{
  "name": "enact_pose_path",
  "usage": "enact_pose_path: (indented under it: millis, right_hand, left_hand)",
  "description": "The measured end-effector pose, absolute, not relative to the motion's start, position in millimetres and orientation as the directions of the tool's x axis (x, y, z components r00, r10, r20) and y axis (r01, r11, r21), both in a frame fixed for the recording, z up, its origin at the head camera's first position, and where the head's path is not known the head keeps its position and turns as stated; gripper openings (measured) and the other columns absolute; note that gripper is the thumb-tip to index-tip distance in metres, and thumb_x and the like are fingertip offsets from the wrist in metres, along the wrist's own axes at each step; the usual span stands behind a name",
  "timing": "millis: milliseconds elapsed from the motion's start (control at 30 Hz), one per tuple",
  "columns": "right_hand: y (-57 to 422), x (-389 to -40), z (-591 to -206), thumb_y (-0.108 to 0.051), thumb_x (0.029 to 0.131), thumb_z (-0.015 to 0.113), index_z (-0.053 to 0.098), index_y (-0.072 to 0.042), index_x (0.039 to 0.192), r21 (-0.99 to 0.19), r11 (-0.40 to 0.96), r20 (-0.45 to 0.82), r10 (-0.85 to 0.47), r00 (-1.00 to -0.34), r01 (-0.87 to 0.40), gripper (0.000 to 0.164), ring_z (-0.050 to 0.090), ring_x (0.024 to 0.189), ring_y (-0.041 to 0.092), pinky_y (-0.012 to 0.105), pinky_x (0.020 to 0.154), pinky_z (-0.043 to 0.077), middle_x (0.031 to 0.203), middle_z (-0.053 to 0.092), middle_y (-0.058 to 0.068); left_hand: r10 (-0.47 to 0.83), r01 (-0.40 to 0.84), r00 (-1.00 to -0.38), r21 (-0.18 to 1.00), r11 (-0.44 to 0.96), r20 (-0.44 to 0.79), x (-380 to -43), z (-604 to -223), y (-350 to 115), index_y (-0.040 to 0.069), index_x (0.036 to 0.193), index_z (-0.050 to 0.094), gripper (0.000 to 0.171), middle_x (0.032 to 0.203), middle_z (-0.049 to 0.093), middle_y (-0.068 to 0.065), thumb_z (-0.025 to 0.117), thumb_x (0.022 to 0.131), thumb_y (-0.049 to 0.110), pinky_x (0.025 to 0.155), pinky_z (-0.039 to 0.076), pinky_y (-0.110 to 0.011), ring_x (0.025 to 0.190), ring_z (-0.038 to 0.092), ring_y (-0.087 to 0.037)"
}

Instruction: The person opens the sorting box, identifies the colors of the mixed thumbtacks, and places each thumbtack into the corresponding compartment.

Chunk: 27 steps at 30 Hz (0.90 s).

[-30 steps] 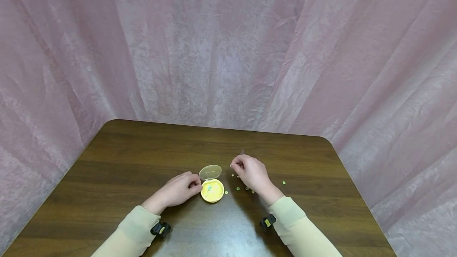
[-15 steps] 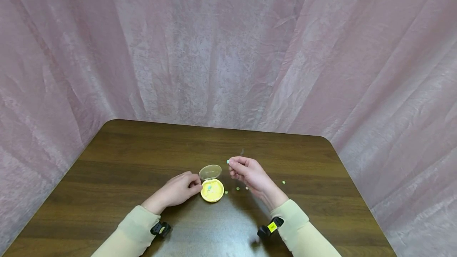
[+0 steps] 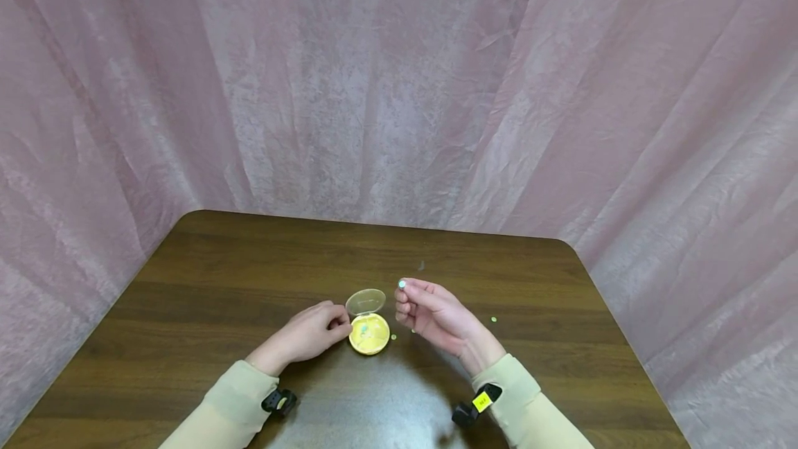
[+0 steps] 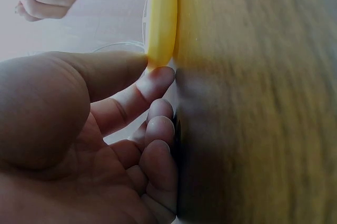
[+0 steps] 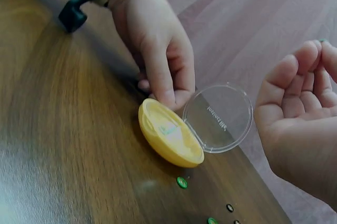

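In the head view my left hand point(image 3: 314, 330) holds a small round yellow case point(image 3: 369, 351) at its left edge. The left wrist view has the thumb and index finger pinching the yellow wall point(image 4: 162, 18). A clear round lid point(image 3: 366, 302) stands raised on the case's far side. Inside the case lies a pale green piece point(image 5: 168, 129). My right hand point(image 3: 439, 317), raised right of the lid, pinches a tiny pale blue-green disc point(image 3: 402, 285) between thumb and index finger. Its other fingers are curled toward the palm.
Small green discs lie on the wooden table point(image 3: 280, 255), one green disc point(image 5: 182, 182) close beside the case. Another green disc point(image 3: 494, 319) is farther right. A pink curtain point(image 3: 399, 89) hangs behind the table.
My right hand has turned its palm more toward the left, bringing the pinched disc into sight. Its wrist has shifted slightly to the right. The left hand and case have stayed put.
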State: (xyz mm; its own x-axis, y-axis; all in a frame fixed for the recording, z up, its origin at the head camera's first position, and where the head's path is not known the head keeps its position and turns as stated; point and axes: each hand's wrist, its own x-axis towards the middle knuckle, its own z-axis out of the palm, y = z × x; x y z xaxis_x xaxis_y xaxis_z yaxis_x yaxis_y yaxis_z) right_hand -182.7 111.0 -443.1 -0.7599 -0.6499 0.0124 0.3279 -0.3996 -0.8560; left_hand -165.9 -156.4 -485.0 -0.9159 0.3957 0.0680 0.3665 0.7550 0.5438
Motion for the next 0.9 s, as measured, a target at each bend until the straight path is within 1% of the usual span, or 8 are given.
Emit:
enact_pose_path:
  millis: [300, 467, 567, 667, 700, 767, 833, 900]
  right_hand:
    - [109.2, -179.5, -438.6, -0.013, 0.107, 0.039, 0.056, -0.013, 0.102, -0.849, -0.408, 0.085, -0.732, -0.676, 0.336, 0.018, 0.045, 0.081, 0.010, 0.029, 0.078, 0.038, 0.088, 0.047, -0.003]
    - [108.4, -178.8, -437.4, -0.013, 0.107, 0.040, 0.056, -0.013, 0.101, -0.847, -0.407, 0.090, -0.743, -0.663, 0.341, 0.017, 0.046, 0.081, 0.010, 0.029, 0.078, 0.036, 0.088, 0.047, -0.003]
    - [107.8, -179.0, -438.0, -0.011, 0.106, 0.043, 0.057, -0.010, 0.101, -0.882, -0.365, 0.070, -0.727, -0.683, 0.298, 0.015, 0.046, 0.080, 0.012, 0.029, 0.077, 0.037, 0.087, 0.049, -0.001]
    - [105.5, -179.1, -438.6, -0.012, 0.103, 0.051, 0.058, -0.004, 0.103, -0.945, -0.249, 0.011, -0.671, -0.741, 0.212, 0.011, 0.048, 0.077, 0.013, 0.027, 0.072, 0.039, 0.086, 0.053, 0.000]
    - [104.3, -179.0, -439.0, -0.013, 0.101, 0.055, 0.059, -0.002, 0.104, -0.965, -0.189, -0.015, -0.645, -0.764, 0.179, 0.013, 0.049, 0.076, 0.013, 0.026, 0.070, 0.039, 0.084, 0.055, 0.001]
    - [101.1, -178.0, -439.0, -0.019, 0.098, 0.062, 0.061, 0.004, 0.107, -0.992, -0.056, -0.059, -0.594, -0.803, 0.114, 0.025, 0.051, 0.075, 0.015, 0.025, 0.067, 0.039, 0.083, 0.057, 0.002]
    - [96.9, -176.8, -439.4, -0.023, 0.095, 0.066, 0.063, 0.007, 0.109, -0.996, 0.077, -0.076, -0.556, -0.828, 0.039, 0.033, 0.054, 0.077, 0.016, 0.026, 0.068, 0.043, 0.085, 0.061, 0.004]
    - [91.6, -175.8, -439.1, -0.026, 0.094, 0.067, 0.067, 0.004, 0.107, -0.966, 0.238, -0.043, -0.532, -0.845, -0.100, 0.032, 0.057, 0.078, 0.017, 0.028, 0.070, 0.046, 0.086, 0.064, 0.006]
  left_hand:
    - [0.396, 0.372, -0.915, 0.540, 0.755, 0.076, -165.3, -484.9, -156.4, 0.027, 0.078, 0.057, 0.017, 0.075, 0.049, 0.009, 0.065, 0.093, 0.027, 0.065, 0.038, -0.029, 0.071, 0.047, -0.009]
    - [0.397, 0.370, -0.915, 0.542, 0.754, 0.072, -164.9, -484.7, -156.5, 0.027, 0.078, 0.057, 0.017, 0.076, 0.049, 0.009, 0.064, 0.094, 0.026, 0.065, 0.038, -0.029, 0.071, 0.047, -0.009]
    - [0.403, 0.374, -0.912, 0.546, 0.749, 0.072, -164.9, -483.8, -156.6, 0.026, 0.079, 0.058, 0.016, 0.075, 0.049, 0.009, 0.064, 0.093, 0.025, 0.064, 0.038, -0.029, 0.071, 0.047, -0.009]
    - [0.408, 0.380, -0.910, 0.547, 0.746, 0.076, -165.7, -482.3, -156.6, 0.026, 0.079, 0.059, 0.015, 0.075, 0.049, 0.009, 0.064, 0.093, 0.024, 0.064, 0.038, -0.028, 0.071, 0.047, -0.009]
    - [0.409, 0.382, -0.909, 0.548, 0.744, 0.078, -166.0, -481.8, -156.5, 0.025, 0.079, 0.059, 0.015, 0.075, 0.049, 0.009, 0.064, 0.093, 0.023, 0.064, 0.038, -0.029, 0.071, 0.047, -0.009]
    - [0.412, 0.384, -0.908, 0.546, 0.744, 0.077, -166.4, -481.1, -156.6, 0.026, 0.079, 0.058, 0.016, 0.075, 0.049, 0.009, 0.064, 0.093, 0.023, 0.064, 0.038, -0.029, 0.071, 0.046, -0.009]
    - [0.415, 0.385, -0.907, 0.547, 0.743, 0.074, -166.7, -480.9, -156.7, 0.026, 0.079, 0.058, 0.016, 0.075, 0.049, 0.009, 0.064, 0.093, 0.023, 0.064, 0.038, -0.029, 0.071, 0.046, -0.009]
    - [0.418, 0.385, -0.906, 0.553, 0.739, 0.071, -166.6, -480.8, -156.8, 0.025, 0.079, 0.058, 0.016, 0.075, 0.049, 0.008, 0.064, 0.093, 0.023, 0.064, 0.038, -0.029, 0.071, 0.047, -0.009]
